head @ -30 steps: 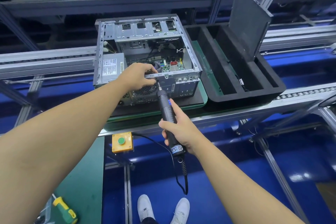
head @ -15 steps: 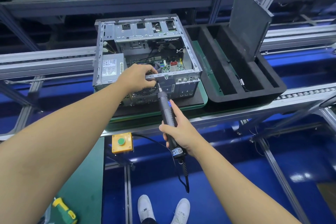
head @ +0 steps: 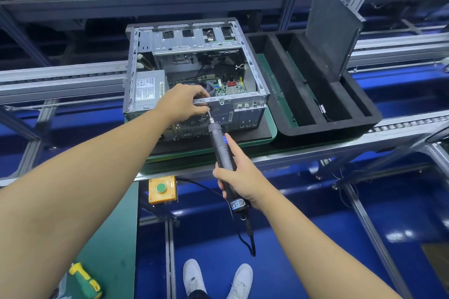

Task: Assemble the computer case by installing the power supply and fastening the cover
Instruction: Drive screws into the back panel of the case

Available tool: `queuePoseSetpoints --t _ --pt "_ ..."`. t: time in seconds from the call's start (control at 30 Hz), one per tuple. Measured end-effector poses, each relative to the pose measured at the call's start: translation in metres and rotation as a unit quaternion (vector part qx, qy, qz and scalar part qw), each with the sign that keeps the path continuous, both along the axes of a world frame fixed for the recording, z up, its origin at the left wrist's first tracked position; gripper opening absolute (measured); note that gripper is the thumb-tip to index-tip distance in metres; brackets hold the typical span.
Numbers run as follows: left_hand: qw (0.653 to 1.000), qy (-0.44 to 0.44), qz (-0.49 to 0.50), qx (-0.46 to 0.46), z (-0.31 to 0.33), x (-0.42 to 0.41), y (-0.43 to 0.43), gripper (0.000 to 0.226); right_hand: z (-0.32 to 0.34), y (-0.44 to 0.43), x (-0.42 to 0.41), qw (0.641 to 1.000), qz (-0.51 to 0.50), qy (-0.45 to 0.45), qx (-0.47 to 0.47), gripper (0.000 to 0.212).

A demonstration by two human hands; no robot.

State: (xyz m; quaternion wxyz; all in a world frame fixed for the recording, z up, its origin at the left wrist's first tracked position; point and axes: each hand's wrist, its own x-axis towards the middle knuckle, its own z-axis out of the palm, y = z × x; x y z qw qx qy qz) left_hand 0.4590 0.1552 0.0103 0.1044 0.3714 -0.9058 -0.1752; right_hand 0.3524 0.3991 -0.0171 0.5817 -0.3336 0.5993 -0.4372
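An open grey computer case (head: 243,39) lies on its side on a green pallet (head: 271,126), its rear panel facing me. The silver power supply (head: 145,90) sits inside at the left. My left hand (head: 182,103) grips the case's near top rail, fingers curled over the edge. My right hand (head: 239,181) holds a black electric screwdriver (head: 222,150), index finger laid along its body. The bit meets the rear panel just below my left fingers. The case's cover panel (head: 332,24) stands upright in a black foam tray.
The black foam tray (head: 323,128) sits right of the case on the conveyor. A yellow box with a green button (head: 161,189) hangs below the conveyor edge. A yellow-green screwdriver (head: 82,280) lies on the green bench at bottom left. The tool's cord hangs down toward my shoes.
The screwdriver and my right hand have shifted very slightly; my left hand stays on the case rail. Nothing else moved.
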Motion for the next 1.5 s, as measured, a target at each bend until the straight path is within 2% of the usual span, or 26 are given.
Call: queuePoseSetpoints --t 0.3,0.37,0.43,0.5,0.67,0.87,1.03,1.17,1.5 --pt "1.0 -0.003 -0.002 -0.005 0.002 0.0 0.002 0.034 -0.011 0.006 -0.001 0.999 -0.014 -0.018 -0.027 0.093" --pt "1.0 -0.005 -0.002 -0.006 0.003 0.001 0.003 0.036 -0.014 0.008 -0.002 0.999 -0.027 -0.027 -0.032 0.075" --pt "1.0 -0.007 -0.003 -0.006 0.004 0.001 0.005 0.037 -0.017 0.005 -0.003 0.997 -0.054 -0.027 -0.039 0.042" --pt "1.0 -0.01 -0.004 -0.005 0.005 0.001 0.006 0.037 -0.018 -0.004 -0.004 0.993 -0.099 -0.04 -0.041 0.027" --pt "1.0 -0.013 -0.004 -0.002 0.007 0.003 0.007 0.035 -0.013 -0.044 -0.005 0.985 -0.162 -0.058 -0.03 0.027" --pt "1.0 0.007 -0.002 -0.001 0.006 0.003 0.006 0.034 0.0 -0.087 0.0 0.957 -0.286 -0.053 0.002 0.013" --pt "1.0 0.014 -0.015 -0.004 0.003 0.004 0.004 0.034 0.002 -0.117 0.014 0.936 -0.35 -0.038 -0.005 0.026" --pt "0.999 0.02 -0.033 -0.016 0.001 0.004 0.001 0.036 -0.002 -0.135 0.025 0.916 -0.399 -0.03 -0.001 0.022" --pt "0.999 0.003 -0.032 -0.022 -0.004 0.002 -0.001 0.038 0.005 -0.148 0.03 0.895 -0.444 0.041 0.027 0.024"
